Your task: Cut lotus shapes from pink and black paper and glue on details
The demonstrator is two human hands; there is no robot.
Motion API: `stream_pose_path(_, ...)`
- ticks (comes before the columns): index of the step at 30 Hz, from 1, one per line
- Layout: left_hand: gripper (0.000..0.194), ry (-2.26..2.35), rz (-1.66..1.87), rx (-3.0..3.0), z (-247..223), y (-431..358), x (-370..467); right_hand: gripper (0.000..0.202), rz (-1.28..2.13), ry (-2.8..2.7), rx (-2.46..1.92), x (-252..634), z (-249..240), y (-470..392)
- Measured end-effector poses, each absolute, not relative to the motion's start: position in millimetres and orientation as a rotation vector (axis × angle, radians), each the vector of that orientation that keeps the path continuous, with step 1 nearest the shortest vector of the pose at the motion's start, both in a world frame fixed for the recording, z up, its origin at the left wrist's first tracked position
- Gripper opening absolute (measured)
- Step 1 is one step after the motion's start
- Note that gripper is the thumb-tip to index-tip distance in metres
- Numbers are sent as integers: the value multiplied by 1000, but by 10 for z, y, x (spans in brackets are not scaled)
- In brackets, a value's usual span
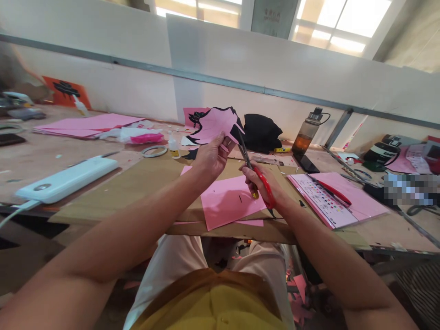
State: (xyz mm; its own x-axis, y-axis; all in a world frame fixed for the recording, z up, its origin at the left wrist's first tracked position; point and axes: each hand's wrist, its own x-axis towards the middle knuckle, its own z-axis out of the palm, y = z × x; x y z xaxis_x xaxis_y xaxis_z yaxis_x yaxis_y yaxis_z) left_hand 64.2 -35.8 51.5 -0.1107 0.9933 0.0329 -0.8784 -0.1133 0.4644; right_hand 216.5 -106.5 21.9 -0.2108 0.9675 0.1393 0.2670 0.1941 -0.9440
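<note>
Pink-black cutout | raised, left-hand pinched | right hand grips red-handled scissors

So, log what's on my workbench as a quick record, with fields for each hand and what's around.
Left hand: holding a pink piece with black edging
Right hand: holding red-handled scissors, blades up at the piece
Below hands: pink sheet on brown board
Left side: white device with a cable
Behind: small white bottle, black material
Right side: drink bottle, dark phone, second red-handled tool on papers
</note>
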Motion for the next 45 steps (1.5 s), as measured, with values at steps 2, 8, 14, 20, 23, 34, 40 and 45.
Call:
stream_pose_path(2,30,379,1640,416,502,-375,654,41,1024,-1653,-1191,2171,212,-1057)
stream_pose_path(8,34,395,1631,439,491,-409,664,39,1018,-1636,-1219,2183,185,-1042)
stream_pose_path(14,33,443,1621,408,510,-427,670,36,1067,-1611,-1202,2191,168,-1041)
stream_pose_path(20,33,437,1601,376,552,-455,681,42,1083,-1596,-1190,2183,158,-1053)
stream_pose_path(23,33,441,1578,363,576,-484,686,44,1089,-1589,-1187,2174,166,-1064)
stream_pose_path(34,27,415,1629,422,476,-406,676,49,1099,-1573,-1192,2169,172,-1069)
stream_pose_path(40,23,428,1642,425,446,-378,673,46,1044,-1599,-1218,2175,167,-1058)
stream_pose_path(45,25,403,1634,420,442,-375,674,47,1035,-1603,-1220,2180,154,-1044)
